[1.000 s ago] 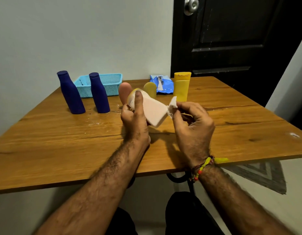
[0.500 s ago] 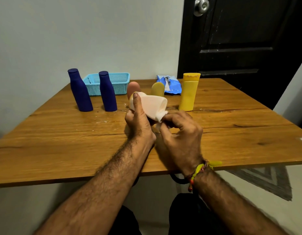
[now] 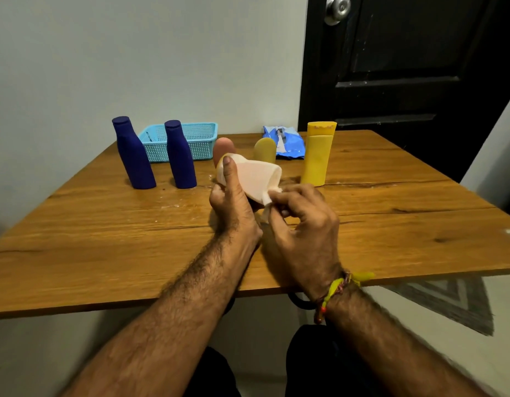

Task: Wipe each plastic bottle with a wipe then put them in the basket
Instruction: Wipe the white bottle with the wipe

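— Two dark blue bottles stand on the table just in front of the blue basket. Anything in it?

— Something small and thin; I can't tell what.

— And his hands?

— The left hand grips a pale bottle tilted above the table, thumb up its side; the right hand pinches a white wipe against its lower end

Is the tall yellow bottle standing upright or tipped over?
Upright. The tall yellow bottle stands on its base on the table, cap on top.
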